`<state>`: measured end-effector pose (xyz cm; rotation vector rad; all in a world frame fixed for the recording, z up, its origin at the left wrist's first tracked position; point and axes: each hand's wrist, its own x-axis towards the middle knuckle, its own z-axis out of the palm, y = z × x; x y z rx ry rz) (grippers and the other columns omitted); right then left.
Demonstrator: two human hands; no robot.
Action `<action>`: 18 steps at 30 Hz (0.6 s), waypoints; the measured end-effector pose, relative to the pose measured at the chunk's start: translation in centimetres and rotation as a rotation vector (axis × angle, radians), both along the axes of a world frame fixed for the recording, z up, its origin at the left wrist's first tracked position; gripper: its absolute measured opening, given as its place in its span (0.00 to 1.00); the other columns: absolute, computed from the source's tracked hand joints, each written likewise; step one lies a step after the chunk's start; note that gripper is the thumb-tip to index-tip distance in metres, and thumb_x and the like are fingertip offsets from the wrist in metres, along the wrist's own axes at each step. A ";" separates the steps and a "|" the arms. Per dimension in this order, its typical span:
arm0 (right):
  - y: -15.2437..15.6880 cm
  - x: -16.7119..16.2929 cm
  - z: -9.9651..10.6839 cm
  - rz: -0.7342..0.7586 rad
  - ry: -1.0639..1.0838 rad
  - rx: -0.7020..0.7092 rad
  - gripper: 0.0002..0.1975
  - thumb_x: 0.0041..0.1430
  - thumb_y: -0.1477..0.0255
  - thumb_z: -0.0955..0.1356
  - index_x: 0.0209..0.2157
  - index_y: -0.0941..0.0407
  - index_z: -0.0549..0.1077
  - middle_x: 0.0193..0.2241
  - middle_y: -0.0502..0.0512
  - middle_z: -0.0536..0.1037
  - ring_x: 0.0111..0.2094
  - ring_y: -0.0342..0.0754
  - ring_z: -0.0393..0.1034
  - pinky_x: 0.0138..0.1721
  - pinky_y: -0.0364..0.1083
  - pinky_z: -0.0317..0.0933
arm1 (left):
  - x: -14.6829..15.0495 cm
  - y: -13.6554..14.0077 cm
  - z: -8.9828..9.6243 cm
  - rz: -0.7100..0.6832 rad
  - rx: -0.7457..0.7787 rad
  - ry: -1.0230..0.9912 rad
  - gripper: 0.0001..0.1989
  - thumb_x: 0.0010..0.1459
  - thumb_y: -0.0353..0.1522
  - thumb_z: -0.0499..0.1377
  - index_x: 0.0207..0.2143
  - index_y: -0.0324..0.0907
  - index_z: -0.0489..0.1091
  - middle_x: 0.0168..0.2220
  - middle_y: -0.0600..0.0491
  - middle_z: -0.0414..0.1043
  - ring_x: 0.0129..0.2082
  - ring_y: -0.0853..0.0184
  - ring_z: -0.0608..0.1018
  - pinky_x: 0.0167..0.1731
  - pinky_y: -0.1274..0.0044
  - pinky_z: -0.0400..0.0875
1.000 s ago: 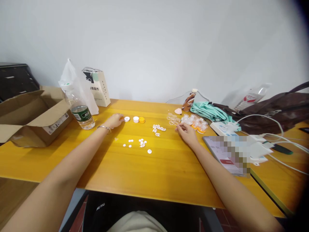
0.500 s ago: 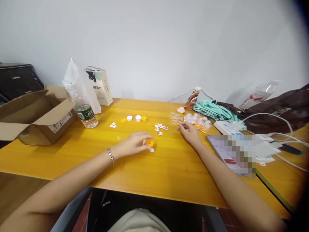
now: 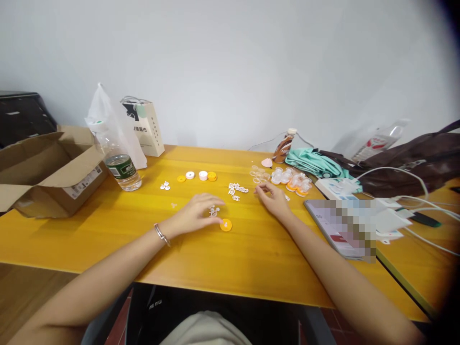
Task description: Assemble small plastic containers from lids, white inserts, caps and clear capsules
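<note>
My left hand (image 3: 199, 213) is open over the table, thumb and fingers spread apart. Its thumb tip is at the left edge of an orange disc (image 3: 229, 228), which lies flat with a small whitish piece at its middle. Under the curve of that hand are small white parts (image 3: 213, 211), partly covered by the fingers. My right hand (image 3: 273, 199) rests farther right with its fingers bent and thumb and forefinger pinched; what is between them, if anything, is hidden. White wheel-like lattice pieces (image 3: 235, 188) lie between the hands, nearer the right one.
Orange and white round pieces (image 3: 203, 176) stand behind, with small white discs (image 3: 165, 185) to their left. Clear rings (image 3: 259, 175) and clear-and-orange domed pieces (image 3: 297, 183) lie right. A water bottle (image 3: 124, 167), cardboard box (image 3: 81, 179), phone (image 3: 327, 223) and power strip (image 3: 377, 213) flank the work area.
The orange disc has come nearer to me, to where a white disc lay. My left fingers no longer surround it. The view has shifted slightly.
</note>
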<state>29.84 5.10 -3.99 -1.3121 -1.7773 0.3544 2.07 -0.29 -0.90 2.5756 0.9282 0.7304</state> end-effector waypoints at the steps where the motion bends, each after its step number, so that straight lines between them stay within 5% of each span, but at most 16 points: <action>1: -0.3 -0.4 0.1 0.031 -0.012 -0.012 0.11 0.54 0.64 0.61 0.29 0.56 0.68 0.26 0.53 0.76 0.30 0.47 0.70 0.35 0.46 0.62 | -0.9 0.4 0.5 0.061 0.007 -0.049 0.19 0.55 0.43 0.54 0.46 0.45 0.66 0.46 0.50 0.68 0.48 0.65 0.68 0.49 0.72 0.60; 6: -2.7 -3.3 0.5 0.318 -0.109 -0.126 0.10 0.56 0.65 0.61 0.29 0.56 0.69 0.27 0.52 0.74 0.30 0.45 0.68 0.32 0.44 0.61 | -7.0 3.6 2.2 0.412 -0.131 0.060 0.14 0.54 0.40 0.53 0.37 0.41 0.69 0.39 0.51 0.73 0.37 0.66 0.73 0.38 0.76 0.67; 10: -4.1 -5.1 0.4 0.557 -0.170 -0.233 0.09 0.54 0.65 0.63 0.30 0.56 0.69 0.27 0.51 0.73 0.29 0.43 0.66 0.31 0.43 0.61 | -10.5 4.9 2.4 0.451 -0.268 0.328 0.11 0.49 0.36 0.54 0.32 0.40 0.71 0.33 0.52 0.74 0.33 0.66 0.74 0.35 0.78 0.66; 18: -3.4 -4.7 -0.4 0.516 -0.146 -0.200 0.09 0.55 0.65 0.62 0.30 0.56 0.69 0.27 0.51 0.72 0.29 0.43 0.64 0.32 0.43 0.60 | -10.7 5.1 1.8 0.373 -0.385 0.435 0.10 0.46 0.35 0.54 0.29 0.41 0.70 0.30 0.52 0.74 0.31 0.66 0.75 0.30 0.79 0.66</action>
